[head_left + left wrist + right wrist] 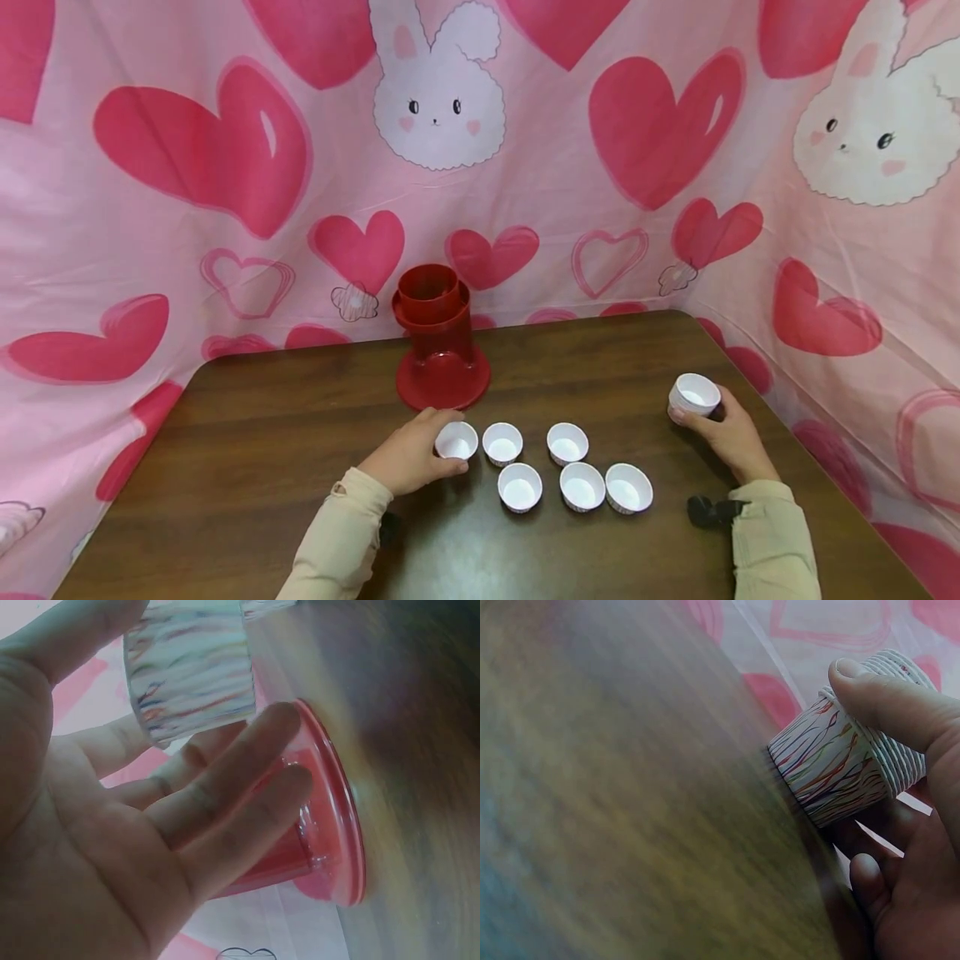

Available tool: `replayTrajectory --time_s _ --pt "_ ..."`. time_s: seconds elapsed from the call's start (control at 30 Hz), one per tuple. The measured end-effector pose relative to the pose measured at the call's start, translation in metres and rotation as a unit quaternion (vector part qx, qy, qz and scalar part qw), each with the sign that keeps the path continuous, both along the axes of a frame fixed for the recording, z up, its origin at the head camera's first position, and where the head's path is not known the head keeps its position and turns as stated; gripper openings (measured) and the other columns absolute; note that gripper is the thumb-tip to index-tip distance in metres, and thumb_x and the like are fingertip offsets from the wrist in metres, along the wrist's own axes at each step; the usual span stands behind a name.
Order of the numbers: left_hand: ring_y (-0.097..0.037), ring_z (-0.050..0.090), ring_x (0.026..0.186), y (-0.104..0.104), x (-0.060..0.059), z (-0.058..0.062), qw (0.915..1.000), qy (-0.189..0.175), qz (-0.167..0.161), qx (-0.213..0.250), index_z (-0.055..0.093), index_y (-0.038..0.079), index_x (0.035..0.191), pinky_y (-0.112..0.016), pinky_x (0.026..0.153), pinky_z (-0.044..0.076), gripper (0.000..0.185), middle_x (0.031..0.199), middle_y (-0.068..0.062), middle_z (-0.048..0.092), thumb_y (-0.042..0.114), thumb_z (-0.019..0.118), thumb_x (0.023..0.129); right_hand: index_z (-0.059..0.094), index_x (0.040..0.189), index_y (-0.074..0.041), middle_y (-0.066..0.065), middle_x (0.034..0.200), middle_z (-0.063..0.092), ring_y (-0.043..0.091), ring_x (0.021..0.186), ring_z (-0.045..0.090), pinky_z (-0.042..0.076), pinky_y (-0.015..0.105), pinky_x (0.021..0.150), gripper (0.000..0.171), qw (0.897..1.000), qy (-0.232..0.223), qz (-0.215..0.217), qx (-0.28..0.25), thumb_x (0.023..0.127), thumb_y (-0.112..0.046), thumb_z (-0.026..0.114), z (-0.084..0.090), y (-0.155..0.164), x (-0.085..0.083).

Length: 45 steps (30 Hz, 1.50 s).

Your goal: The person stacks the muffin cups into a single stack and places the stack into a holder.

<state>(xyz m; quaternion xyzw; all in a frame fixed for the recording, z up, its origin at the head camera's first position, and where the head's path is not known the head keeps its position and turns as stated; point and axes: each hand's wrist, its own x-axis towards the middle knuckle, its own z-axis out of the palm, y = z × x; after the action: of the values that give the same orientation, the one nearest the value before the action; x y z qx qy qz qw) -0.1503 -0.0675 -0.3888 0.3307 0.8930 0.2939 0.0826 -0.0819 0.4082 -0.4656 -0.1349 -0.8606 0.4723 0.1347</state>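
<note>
My left hand [411,457] pinches a white paper baking cup [456,440] by its sides. In the left wrist view the wall of this baking cup [191,671] shows coloured streaks, and the other fingers extend below it. My right hand [733,440] grips a nested stack of paper baking cups [694,393] at the table's right side. The thumb lies along the rims of the stack [832,754] in the right wrist view, and the stack's base is at the tabletop.
Several single baking cups stand mouth up between the hands, among them a back one [567,443] and a front right one [628,488]. A red plastic cylinder on a round base [442,379] stands behind the left hand. Heart-printed cloth [547,192] borders the brown table [285,433].
</note>
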Motion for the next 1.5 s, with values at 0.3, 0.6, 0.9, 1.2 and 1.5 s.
replayTrajectory --time_s 0.3,0.6,0.9,1.2,1.5 --pt "-0.022 0.059 0.103 0.009 0.001 0.010 0.9993 -0.005 0.012 0.035 0.055 0.014 0.139 -0.047 0.093 0.051 0.066 0.122 -0.004 0.059 0.030 0.085 0.082 0.033 0.146 0.008 0.035 0.134 0.047 0.045 0.121 0.044 0.034 0.058 0.101 0.080 1.000 0.002 0.003 -0.010 0.090 -0.026 0.079 0.003 0.000 -0.001" --pt "-0.025 0.056 0.118 0.023 -0.001 0.012 0.9959 -0.014 0.017 0.088 0.053 0.006 0.138 -0.046 0.103 0.045 0.069 0.133 -0.008 0.058 0.027 0.086 0.081 0.034 0.145 0.010 0.036 0.133 0.047 0.046 0.121 0.044 0.033 0.061 0.102 0.079 1.000 0.007 0.007 -0.013 0.090 -0.024 0.078 0.000 0.000 0.002" --pt "-0.023 0.055 0.119 0.037 -0.009 0.014 0.9930 -0.027 0.011 0.115 0.055 0.009 0.137 -0.046 0.104 0.045 0.065 0.131 -0.003 0.059 0.027 0.086 0.082 0.036 0.144 0.010 0.036 0.132 0.048 0.046 0.121 0.045 0.033 0.061 0.102 0.077 1.000 0.017 0.010 -0.012 0.089 -0.023 0.079 -0.001 0.001 0.003" --pt "-0.020 0.056 0.116 0.062 -0.014 0.024 0.9921 -0.005 -0.024 0.123 0.058 0.010 0.133 -0.042 0.103 0.045 0.058 0.127 -0.002 0.062 0.026 0.084 0.084 0.037 0.143 0.011 0.037 0.131 0.049 0.047 0.120 0.045 0.034 0.062 0.102 0.076 1.000 0.024 0.010 -0.014 0.089 -0.022 0.079 -0.001 0.000 0.003" --pt "-0.020 0.054 0.123 0.091 -0.016 0.031 0.9935 -0.028 -0.041 0.102 0.054 0.010 0.140 -0.040 0.106 0.043 0.064 0.136 -0.003 0.058 0.029 0.083 0.086 0.038 0.143 0.010 0.037 0.131 0.049 0.047 0.121 0.045 0.033 0.062 0.102 0.077 1.000 0.024 0.008 -0.010 0.088 -0.023 0.080 0.000 0.001 0.003"
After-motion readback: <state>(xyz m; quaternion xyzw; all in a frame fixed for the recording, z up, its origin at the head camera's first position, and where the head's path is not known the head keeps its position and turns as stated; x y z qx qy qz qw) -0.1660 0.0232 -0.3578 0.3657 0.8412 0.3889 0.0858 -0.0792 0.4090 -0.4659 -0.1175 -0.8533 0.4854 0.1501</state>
